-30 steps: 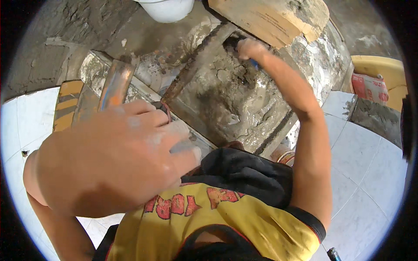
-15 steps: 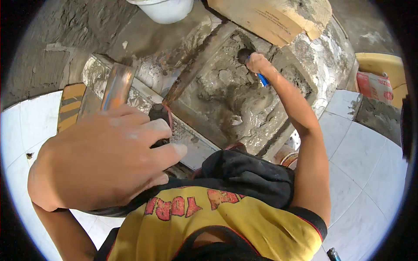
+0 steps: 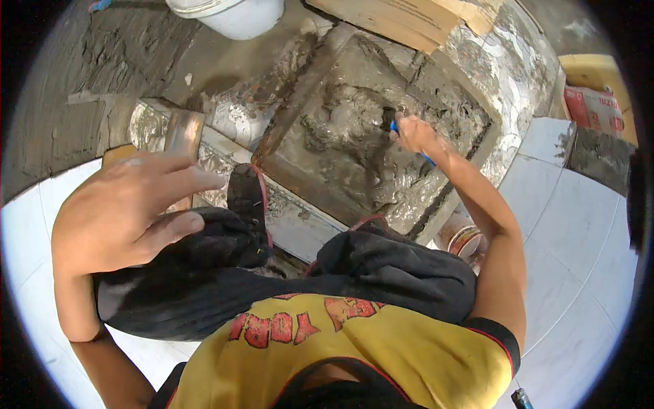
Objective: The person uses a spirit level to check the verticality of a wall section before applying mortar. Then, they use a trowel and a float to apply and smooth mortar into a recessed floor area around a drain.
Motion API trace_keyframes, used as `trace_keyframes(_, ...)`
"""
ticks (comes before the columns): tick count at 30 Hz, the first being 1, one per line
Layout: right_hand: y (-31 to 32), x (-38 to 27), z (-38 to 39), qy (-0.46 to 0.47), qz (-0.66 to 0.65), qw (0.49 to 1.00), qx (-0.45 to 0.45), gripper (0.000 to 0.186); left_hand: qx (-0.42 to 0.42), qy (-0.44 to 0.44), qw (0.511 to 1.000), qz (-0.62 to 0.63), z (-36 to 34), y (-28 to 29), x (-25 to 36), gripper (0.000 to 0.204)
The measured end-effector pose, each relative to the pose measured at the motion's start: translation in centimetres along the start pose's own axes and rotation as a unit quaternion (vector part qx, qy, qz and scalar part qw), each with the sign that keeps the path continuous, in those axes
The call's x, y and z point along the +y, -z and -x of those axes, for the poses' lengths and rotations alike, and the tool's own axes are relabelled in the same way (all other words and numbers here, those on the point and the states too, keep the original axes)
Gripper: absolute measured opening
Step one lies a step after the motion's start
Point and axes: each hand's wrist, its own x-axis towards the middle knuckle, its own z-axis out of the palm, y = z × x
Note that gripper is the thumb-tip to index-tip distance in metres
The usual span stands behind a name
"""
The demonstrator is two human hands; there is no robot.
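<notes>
So around my spot there's a white bucket [image 3: 235, 17] up top, cut off by my view, and right of it a flap of brown cardboard [image 3: 385, 17] lying at an angle. Over on my right I've got a yellow tub [image 3: 591, 64] with a red-and-white bag [image 3: 594, 109] at it, can't tell if it's inside. White floor tiles [image 3: 555, 211] run down that side, some smeared grey, and a reddish round container [image 3: 466, 238] sits near them, partly hidden.
</notes>
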Motion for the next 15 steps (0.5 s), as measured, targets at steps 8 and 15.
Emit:
trace_keyframes(8,0.3,-0.2,-1.8,-0.148,-0.109,0.979,0.086,0.046,0.061,-0.106,0.992,0.036,-0.2,-0.2,2.2,0.044)
trace_keyframes(15,1.9,0.4,-11.2,-0.081,-0.095,0.989,0.074,0.048,0.035,-0.046,0.998,0.02,-1.0,-0.2,2.0,0.04)
